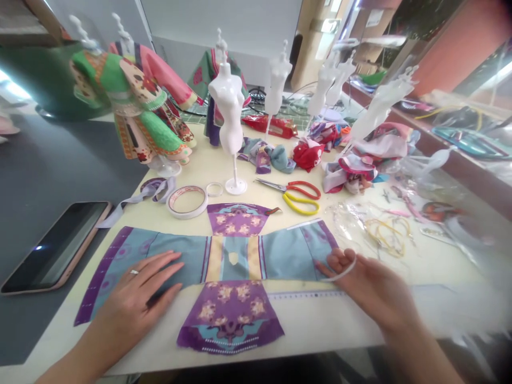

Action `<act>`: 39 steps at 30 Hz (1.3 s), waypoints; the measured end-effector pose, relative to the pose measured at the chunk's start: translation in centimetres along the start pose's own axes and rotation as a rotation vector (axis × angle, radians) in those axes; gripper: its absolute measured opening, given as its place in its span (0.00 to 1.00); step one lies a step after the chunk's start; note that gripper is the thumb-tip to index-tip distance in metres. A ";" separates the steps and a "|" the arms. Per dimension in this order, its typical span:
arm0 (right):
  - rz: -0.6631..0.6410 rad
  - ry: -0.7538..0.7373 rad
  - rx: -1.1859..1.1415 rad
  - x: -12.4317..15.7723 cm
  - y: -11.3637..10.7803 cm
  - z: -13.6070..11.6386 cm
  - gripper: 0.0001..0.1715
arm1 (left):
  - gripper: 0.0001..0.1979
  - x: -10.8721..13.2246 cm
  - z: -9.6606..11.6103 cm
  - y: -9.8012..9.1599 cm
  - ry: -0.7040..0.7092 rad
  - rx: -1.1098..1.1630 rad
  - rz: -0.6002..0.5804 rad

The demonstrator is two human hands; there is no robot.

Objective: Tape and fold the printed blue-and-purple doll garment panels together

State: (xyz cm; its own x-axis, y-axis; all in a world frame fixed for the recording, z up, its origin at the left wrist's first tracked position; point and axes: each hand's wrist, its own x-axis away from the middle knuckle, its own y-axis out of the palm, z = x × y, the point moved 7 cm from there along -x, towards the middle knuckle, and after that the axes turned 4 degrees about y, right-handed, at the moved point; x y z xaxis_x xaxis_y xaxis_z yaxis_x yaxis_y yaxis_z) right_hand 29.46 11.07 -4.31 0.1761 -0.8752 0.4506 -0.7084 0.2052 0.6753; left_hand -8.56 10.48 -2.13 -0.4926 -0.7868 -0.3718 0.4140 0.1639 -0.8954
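Note:
A cross-shaped piece of doll clothing [234,258] lies flat on the pale work board. Its blue side panels end in purple bands, and its purple flowered panels point away from and towards me. My left hand [138,296] rests on the left blue panel, fingers stretched and slightly apart, a ring on one. At the right panel's end, my right hand [362,282] is palm up with curled fingers, pinching a thin white strip [344,273] that bends towards the cloth's edge. Another narrow white strip [304,224] lies along that panel's far edge.
Beyond the cloth are a tape roll [187,202], scissors [298,194] and a bare white doll form [226,101]. A ruler [296,295] lies at the near side. A phone [56,245] is at left; dressed doll forms [128,101] stand behind, with fabric scraps [352,170] at right.

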 end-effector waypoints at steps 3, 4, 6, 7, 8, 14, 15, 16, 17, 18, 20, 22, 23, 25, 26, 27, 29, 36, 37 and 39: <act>-0.023 -0.003 0.030 0.0 -0.4 0.1 0.06 | 0.17 0.3 -0.4 -0.1 -0.007 -0.011 0.009; -0.030 -0.003 0.031 0.0 -0.6 0.2 0.06 | 0.18 0.3 -0.5 -0.1 -0.010 -0.014 0.009; -0.035 -0.001 0.019 0.1 -0.9 0.2 0.06 | 0.17 0.3 -0.5 -0.2 -0.017 -0.022 0.013; -0.032 -0.002 0.016 0.1 -1.1 0.3 0.05 | 0.17 0.3 -0.5 -0.3 -0.021 -0.025 0.014; -0.027 -0.003 0.019 0.1 -1.3 0.3 0.05 | 0.17 0.4 -0.6 -0.4 -0.025 -0.027 0.017; 0.033 -0.040 0.063 0.7 -1.3 0.2 0.06 | 0.16 1.5 -0.8 -1.2 -0.088 -0.026 0.049; 0.038 -0.046 0.064 1.0 -0.8 0.3 0.06 | 0.16 1.6 -0.7 -1.5 -0.105 -0.022 0.064; 0.036 -0.052 0.068 1.2 0.0 0.5 0.06 | 0.16 1.6 -0.4 -1.8 -0.126 -0.013 0.082; 0.022 -0.057 0.078 1.5 1.0 0.9 0.05 | 0.15 1.5 0.0 -2.1 -0.147 0.007 0.096; 0.001 -0.056 0.096 1.8 2.1 1.4 0.06 | 0.14 1.3 0.5 -2.4 -0.186 0.036 0.109; -0.076 -0.026 0.164 2.3 4.8 2.9 0.06 | 0.12 0.7 1.9 -3.0 -0.240 0.112 0.138; -0.159 0.025 0.251 2.6 7.3 4.8 0.07 | 0.11 -0.1 3.8 -3.1 -0.272 0.245 0.127; -0.188 0.049 0.276 2.6 8.2 5.8 0.07 | 0.10 -0.6 4.8 -2.8 -0.280 0.333 0.102; -0.233 0.068 0.292 2.7 9.6 7.4 0.06 | 0.10 -1.5 6.9 -2.5 -0.269 0.491 0.093; -0.245 0.067 0.297 2.8 10.1 8.1 0.06 | 0.09 -1.9 7.7 -2.3 -0.272 0.563 0.097; -0.254 0.065 0.304 2.8 10.4 8.6 0.07 | 0.09 -2.2 8.3 -2.1 -0.282 0.631 0.096; -0.274 0.055 0.328 2.9 10.8 9.5 0.08 | 0.08 -2.7 9.3 -1.9 -0.291 0.753 0.123; -0.400 -0.050 0.538 3.2 11.8 11.0 0.13 | 0.07 -2.9 10.0 -1.2 -0.427 1.075 0.144; -0.393 -0.066 0.571 3.2 11.8 11.0 0.13 | 0.06 -2.7 9.9 -1.1 -0.465 1.091 0.139; -0.363 -0.105 0.634 3.3 11.8 10.7 0.12 | 0.03 -2.1 9.7 -1.0 -0.521 1.095 0.124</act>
State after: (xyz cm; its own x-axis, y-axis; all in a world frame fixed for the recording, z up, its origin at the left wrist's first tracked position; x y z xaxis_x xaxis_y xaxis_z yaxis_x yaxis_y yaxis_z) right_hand 14.34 5.90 -1.11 0.4306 -0.8837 0.1832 -0.8826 -0.3699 0.2902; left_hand -0.48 6.22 1.91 -0.1420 -0.9872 -0.0723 0.9869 -0.1356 -0.0869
